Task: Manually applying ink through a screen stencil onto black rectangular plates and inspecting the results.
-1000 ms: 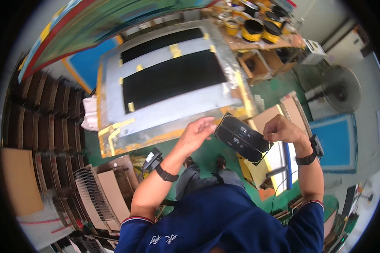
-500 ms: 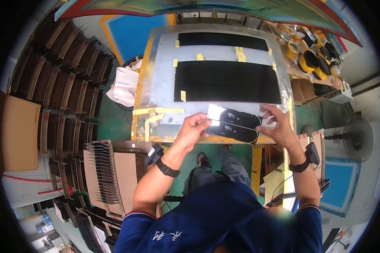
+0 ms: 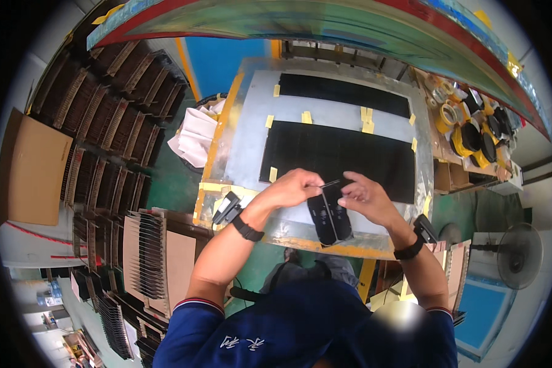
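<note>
A dark panel (image 3: 330,218) with two long, round-ended black sections and a pale strip between them hangs over the near part of the worktable. My left hand (image 3: 297,188) pinches its upper end, where a thin dark edge sticks out towards the right. Close to the panel's upper right side is my right hand (image 3: 369,199), its fingers bent and apart; whether a fingertip touches the panel I cannot tell. Beyond both hands, a wide black sheet (image 3: 343,150) lies on the white table surface (image 3: 248,132), with yellow tape tabs along its edges. Behind it lies a narrower black sheet (image 3: 343,92).
A framed screen (image 3: 325,27) with a red and blue edge overhangs the table's far side. Tape rolls and tubs (image 3: 466,138) crowd a shelf at right. Slotted racks (image 3: 98,113) fill the left, near a cardboard sheet (image 3: 34,172). A fan (image 3: 518,254) stands at right.
The panel has turned from lying crosswise between both hands to pointing towards me, held at its far end by my left hand. My right hand's fingers have come off its right end.
</note>
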Action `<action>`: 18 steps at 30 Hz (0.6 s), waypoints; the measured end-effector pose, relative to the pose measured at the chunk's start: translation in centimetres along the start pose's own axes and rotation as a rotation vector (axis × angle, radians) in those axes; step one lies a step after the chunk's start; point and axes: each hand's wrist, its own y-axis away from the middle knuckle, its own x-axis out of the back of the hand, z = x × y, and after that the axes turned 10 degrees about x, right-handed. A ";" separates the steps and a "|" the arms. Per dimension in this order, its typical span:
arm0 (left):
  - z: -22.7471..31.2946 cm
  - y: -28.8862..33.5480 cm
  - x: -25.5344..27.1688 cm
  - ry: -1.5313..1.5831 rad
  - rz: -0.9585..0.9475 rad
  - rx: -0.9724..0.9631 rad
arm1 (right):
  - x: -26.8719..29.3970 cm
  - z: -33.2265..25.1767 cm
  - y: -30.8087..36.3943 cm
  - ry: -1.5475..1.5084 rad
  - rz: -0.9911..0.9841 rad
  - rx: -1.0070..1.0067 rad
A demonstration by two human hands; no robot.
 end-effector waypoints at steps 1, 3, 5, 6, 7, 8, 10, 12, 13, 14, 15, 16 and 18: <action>0.5 -0.9 0.1 -0.163 0.006 -0.121 | 0.0 0.6 -0.8 -0.026 0.004 0.003; 0.9 -2.1 0.1 -0.092 -0.005 -0.042 | 0.6 1.7 -1.9 -0.324 -0.060 -0.088; 0.3 -2.5 -0.1 0.443 0.268 -0.078 | 1.8 2.3 -2.2 -0.256 0.135 -0.167; -0.4 -2.4 -0.1 0.511 0.368 0.015 | 2.2 2.6 -2.1 -0.397 0.238 -0.179; -1.3 -2.1 -0.2 0.597 0.407 0.104 | 2.5 2.8 -2.2 -0.526 0.335 -0.163; -2.1 -1.9 -0.6 0.679 0.338 0.189 | 2.8 3.1 -2.2 -0.601 0.364 -0.172; -3.6 -1.6 -1.7 0.854 0.215 0.356 | 2.5 3.6 -2.3 -0.661 0.421 -0.189; -4.6 -1.7 -2.9 0.989 0.105 0.218 | 1.7 4.1 -2.6 -0.737 0.485 -0.209; -4.9 -2.0 -3.3 0.982 0.075 0.171 | 1.5 4.3 -2.7 -0.744 0.460 -0.194; -5.0 -2.2 -3.5 0.986 0.080 0.173 | 1.1 4.4 -2.8 -0.761 0.463 -0.196; -4.9 -2.5 -3.6 0.994 0.101 0.163 | 1.0 4.4 -2.9 -0.768 0.491 -0.219; -4.6 -2.8 -3.4 1.004 0.080 0.083 | 1.1 4.3 -3.0 -0.767 0.483 -0.229; -3.9 -3.3 -2.5 0.844 0.214 0.168 | 2.0 4.0 -3.3 -0.642 0.426 -0.195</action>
